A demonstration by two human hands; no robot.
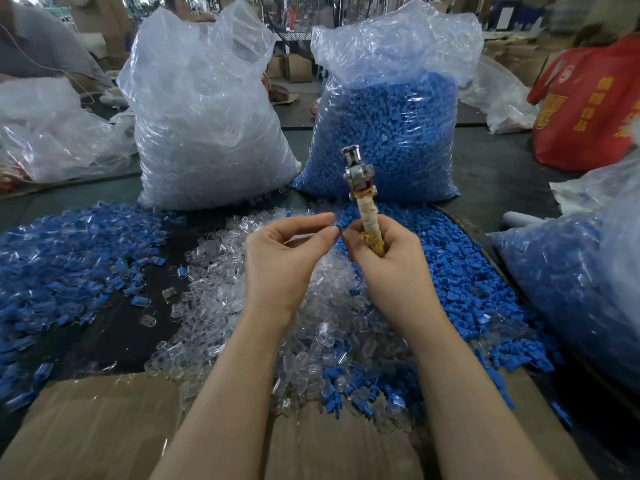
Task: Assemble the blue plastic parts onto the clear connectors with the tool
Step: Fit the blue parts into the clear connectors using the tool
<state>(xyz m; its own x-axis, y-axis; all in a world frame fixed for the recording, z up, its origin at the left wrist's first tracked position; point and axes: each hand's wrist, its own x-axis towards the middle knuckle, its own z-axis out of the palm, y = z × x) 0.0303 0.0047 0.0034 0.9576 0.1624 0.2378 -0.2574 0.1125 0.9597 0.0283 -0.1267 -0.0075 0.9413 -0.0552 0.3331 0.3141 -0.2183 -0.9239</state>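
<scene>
My right hand (384,261) grips the tape-wrapped handle of the tool (360,181), whose metal head points up and away. My left hand (284,258) pinches a small blue plastic part (341,224) between thumb and forefinger, right beside the tool handle and touching my right thumb. Under both hands lies a heap of clear connectors (249,299). Loose blue parts (467,271) are piled to the right. A spread of assembled blue-and-clear pieces (69,265) covers the left of the table.
Two tall plastic bags stand behind the piles: one of clear connectors (207,133), one of blue parts (391,133). Another bag of blue pieces (571,289) leans at the right. Flat cardboard (104,427) lies at the near edge. A red bag (588,105) sits far right.
</scene>
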